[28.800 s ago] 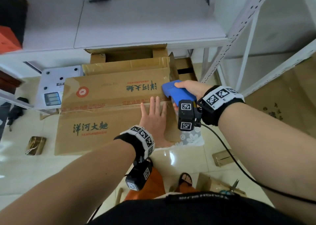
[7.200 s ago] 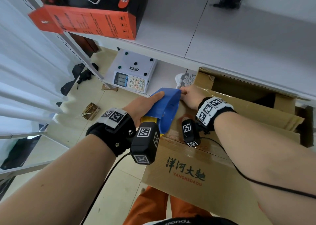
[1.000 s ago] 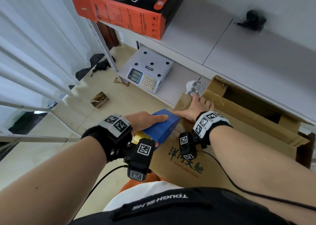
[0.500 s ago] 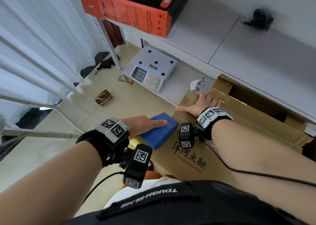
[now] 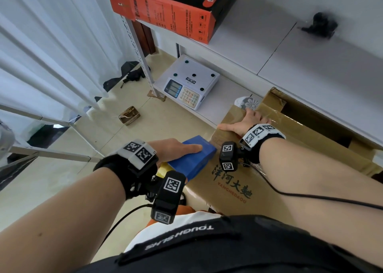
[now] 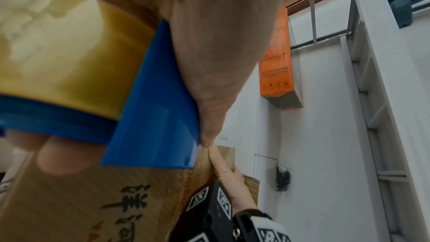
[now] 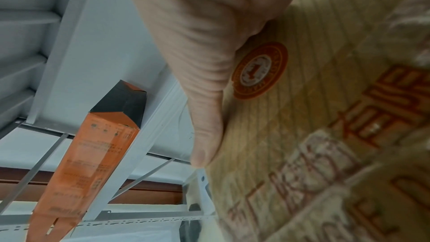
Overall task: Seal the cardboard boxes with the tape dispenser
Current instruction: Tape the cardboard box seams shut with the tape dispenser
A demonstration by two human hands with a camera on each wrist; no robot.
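A brown cardboard box [image 5: 234, 181] with dark printed characters lies in front of me at the centre. My left hand [image 5: 176, 150] grips the blue tape dispenser [image 5: 191, 158] with its yellowish tape roll [image 6: 58, 62], set against the box's left end. The left wrist view shows the dispenser [image 6: 153, 117] close up, with my thumb over it and fingers under it. My right hand [image 5: 247, 122] lies flat on the box's top near its far left corner, fingers straight. In the right wrist view the thumb [image 7: 207, 117] presses the printed cardboard [image 7: 302, 135].
A white weighing scale [image 5: 191, 88] sits on the low shelf behind the box. An orange-and-black carton [image 5: 174, 11] stands on the upper shelf. An open brown box [image 5: 323, 123] lies behind mine. White curtain at left, small brown item [image 5: 129, 115] on the tiled floor.
Over the last second my left hand has drawn the dispenser down the box's left end, while my right hand stayed flat on the top near the corner. The head view shifted slightly.
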